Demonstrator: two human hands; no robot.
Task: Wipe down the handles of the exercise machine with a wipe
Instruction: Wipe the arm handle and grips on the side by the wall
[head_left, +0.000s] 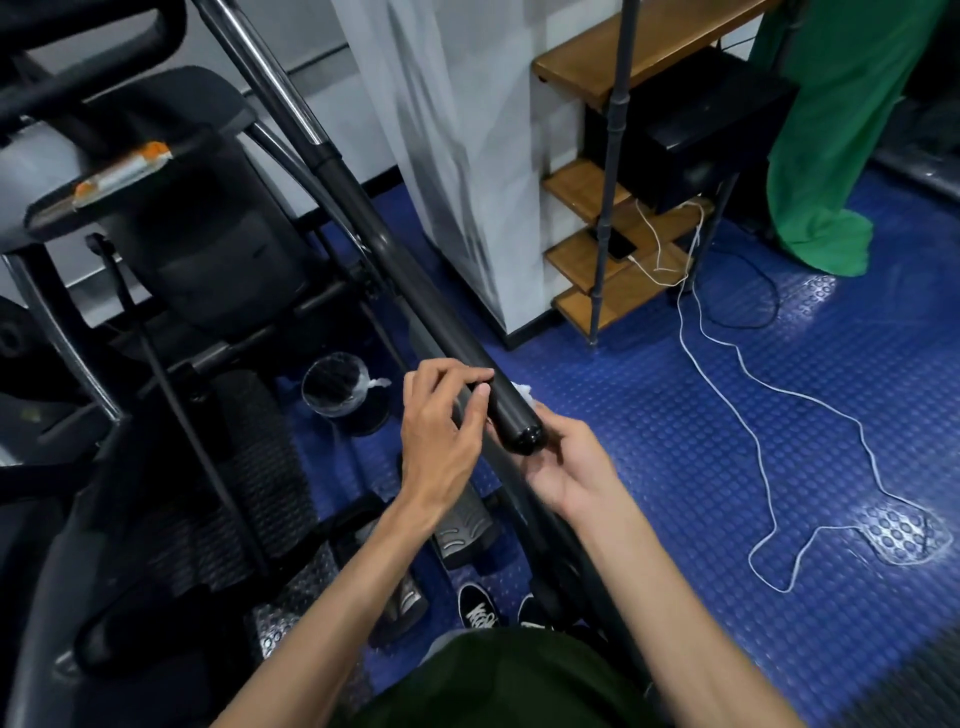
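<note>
Two hands, both at the near end of one handle. Left hand: fingers curled over the top of the handle, thumb and fingertips pinching its upper side; judged to be steadying the bar so it does not swing while it is rubbed. Right hand: cupped beneath the rounded end cap, palm up, fingers wrapped under the bar; a scrap of white wipe shows just past the bar on the far side, apparently pressed to the handle by the hidden fingers, though how they grip it cannot be told.

Handle: long, black, padded, running up and away to a chrome tube of the exercise machine.

Second grip, curved, black: top left, well apart from both hands, untouched at this moment.

Bin with clear liner: on the floor just beside the machine, below the left hand, likely for the spent wipe.

Blue studded floor: a white cable trails across it towards a wooden shelf unit.

Green cloth: hanging at right.
</note>
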